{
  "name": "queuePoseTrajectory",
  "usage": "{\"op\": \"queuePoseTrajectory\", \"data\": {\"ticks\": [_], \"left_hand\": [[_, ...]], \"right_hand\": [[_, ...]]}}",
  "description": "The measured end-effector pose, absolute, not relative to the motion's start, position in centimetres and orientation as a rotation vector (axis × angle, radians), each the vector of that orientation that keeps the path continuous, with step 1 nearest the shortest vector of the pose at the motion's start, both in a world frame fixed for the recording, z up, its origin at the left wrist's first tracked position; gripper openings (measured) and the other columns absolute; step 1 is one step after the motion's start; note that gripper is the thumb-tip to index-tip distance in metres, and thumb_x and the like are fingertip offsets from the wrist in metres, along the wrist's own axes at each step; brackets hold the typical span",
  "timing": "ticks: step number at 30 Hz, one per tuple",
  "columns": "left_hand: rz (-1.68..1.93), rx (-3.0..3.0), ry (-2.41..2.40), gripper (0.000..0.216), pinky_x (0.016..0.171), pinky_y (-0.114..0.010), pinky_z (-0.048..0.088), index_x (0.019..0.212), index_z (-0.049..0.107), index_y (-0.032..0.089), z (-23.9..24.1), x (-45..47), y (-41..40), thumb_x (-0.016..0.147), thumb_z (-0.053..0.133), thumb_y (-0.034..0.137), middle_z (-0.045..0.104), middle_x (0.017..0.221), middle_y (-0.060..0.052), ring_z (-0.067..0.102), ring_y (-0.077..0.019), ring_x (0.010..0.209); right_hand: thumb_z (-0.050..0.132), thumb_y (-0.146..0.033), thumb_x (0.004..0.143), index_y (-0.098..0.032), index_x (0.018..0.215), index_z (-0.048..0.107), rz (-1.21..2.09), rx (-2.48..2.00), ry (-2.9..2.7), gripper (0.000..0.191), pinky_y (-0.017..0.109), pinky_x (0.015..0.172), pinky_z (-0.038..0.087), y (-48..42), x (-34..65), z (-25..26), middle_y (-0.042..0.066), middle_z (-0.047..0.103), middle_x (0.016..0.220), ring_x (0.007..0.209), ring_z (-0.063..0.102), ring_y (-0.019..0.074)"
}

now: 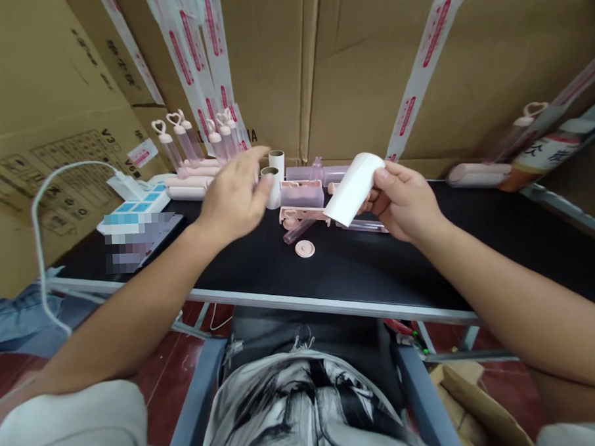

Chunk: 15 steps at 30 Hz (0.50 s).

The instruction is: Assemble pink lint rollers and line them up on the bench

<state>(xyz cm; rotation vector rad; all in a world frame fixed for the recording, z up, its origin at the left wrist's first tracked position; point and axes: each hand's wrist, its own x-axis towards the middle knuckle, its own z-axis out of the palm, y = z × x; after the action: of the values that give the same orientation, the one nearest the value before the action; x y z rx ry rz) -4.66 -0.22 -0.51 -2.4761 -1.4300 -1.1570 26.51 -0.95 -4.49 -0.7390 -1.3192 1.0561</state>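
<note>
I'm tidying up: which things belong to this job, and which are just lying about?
Likely the job:
white cylindrical tube, held in the right hand
two upright white tubes
flat round pink disc

Probably lying about:
white-and-blue power strip
thin white cable

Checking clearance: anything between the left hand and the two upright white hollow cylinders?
Nothing visible between the left hand and the two upright white hollow cylinders; the hand slightly overlaps the nearer one in view, contact unclear.
</note>
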Motion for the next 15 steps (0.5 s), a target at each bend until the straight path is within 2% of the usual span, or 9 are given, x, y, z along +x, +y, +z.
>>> {"op": "queuePoseTrajectory", "data": {"ticks": [2, 4, 6, 8, 11, 13, 15], "left_hand": [[-1.285, -2.8, -1.298, 0.067, 0.106, -0.047, 0.06, 0.161, 0.052, 0.02, 0.3, -1.2, -0.9, 0.108, 0.051, 0.061, 0.079, 0.117, -0.012, 0.077, -0.0304, 0.111], [-1.309, -3.068, -1.228, 0.071, 0.086, -0.039, 0.063, 0.164, 0.047, 0.021, 0.8, 1.8, -1.2, 0.106, 0.057, 0.061, 0.076, 0.088, -0.004, 0.076, -0.0251, 0.084], [-1.232, -3.215, -1.151, 0.076, 0.077, -0.034, 0.061, 0.162, 0.05, 0.025, 0.8, 3.7, -0.9, 0.095, 0.075, 0.051, 0.073, 0.083, 0.0, 0.072, -0.0208, 0.072], [-1.241, -3.257, -1.152, 0.078, 0.072, -0.031, 0.058, 0.157, 0.054, 0.027, 0.3, 4.4, -0.2, 0.085, 0.083, 0.039, 0.072, 0.084, 0.001, 0.068, -0.0175, 0.067], [-1.54, -3.239, -1.312, 0.077, 0.061, -0.027, 0.053, 0.153, 0.05, 0.026, -0.9, 4.0, 1.4, 0.082, 0.08, 0.033, 0.067, 0.079, 0.003, 0.064, -0.0151, 0.059], [-1.822, -3.172, -1.476, 0.074, 0.053, -0.024, 0.048, 0.149, 0.045, 0.026, -1.8, 3.5, 2.6, 0.084, 0.078, 0.037, 0.064, 0.076, 0.005, 0.062, -0.014, 0.053], [-2.045, -3.057, -1.63, 0.07, 0.048, -0.021, 0.044, 0.143, 0.043, 0.026, -2.5, 3.3, 3.5, 0.084, 0.077, 0.04, 0.063, 0.075, 0.006, 0.06, -0.0122, 0.048]], "right_hand": [[0.094, -0.07, 0.077, -0.026, 0.099, 0.072, 1.064, -0.748, -1.327, 0.055, 0.033, 0.06, 0.064, -1.0, 26.3, -4.4, -0.004, 0.064, 0.067, 0.056, 0.064, 0.0151], [0.097, -0.07, 0.073, -0.027, 0.103, 0.069, 1.07, -0.767, -1.317, 0.06, 0.032, 0.06, 0.064, -1.0, 26.1, -4.4, -0.005, 0.064, 0.067, 0.056, 0.064, 0.0148], [0.1, -0.07, 0.068, -0.029, 0.107, 0.064, 1.075, -0.772, -1.299, 0.067, 0.032, 0.061, 0.064, -1.0, 25.9, -4.6, -0.008, 0.064, 0.066, 0.055, 0.065, 0.015], [0.096, -0.077, 0.068, -0.031, 0.107, 0.059, 1.08, -0.763, -1.309, 0.071, 0.033, 0.062, 0.064, -0.4, 26.0, -5.0, -0.008, 0.068, 0.07, 0.057, 0.068, 0.0162], [0.072, -0.088, 0.086, -0.029, 0.105, 0.058, 0.964, -0.859, -1.421, 0.064, 0.037, 0.068, 0.064, 1.5, 27.0, -5.9, 0.0, 0.078, 0.09, 0.068, 0.074, 0.0189], [0.069, -0.074, 0.096, -0.026, 0.108, 0.064, 0.677, -1.081, -1.584, 0.05, 0.039, 0.078, 0.063, 3.2, 28.2, -6.5, 0.006, 0.081, 0.103, 0.077, 0.075, 0.0206], [0.076, -0.052, 0.097, -0.021, 0.119, 0.072, 0.375, -1.37, -1.794, 0.039, 0.042, 0.092, 0.06, 4.9, 29.4, -7.1, 0.011, 0.082, 0.112, 0.091, 0.076, 0.0247]]}}
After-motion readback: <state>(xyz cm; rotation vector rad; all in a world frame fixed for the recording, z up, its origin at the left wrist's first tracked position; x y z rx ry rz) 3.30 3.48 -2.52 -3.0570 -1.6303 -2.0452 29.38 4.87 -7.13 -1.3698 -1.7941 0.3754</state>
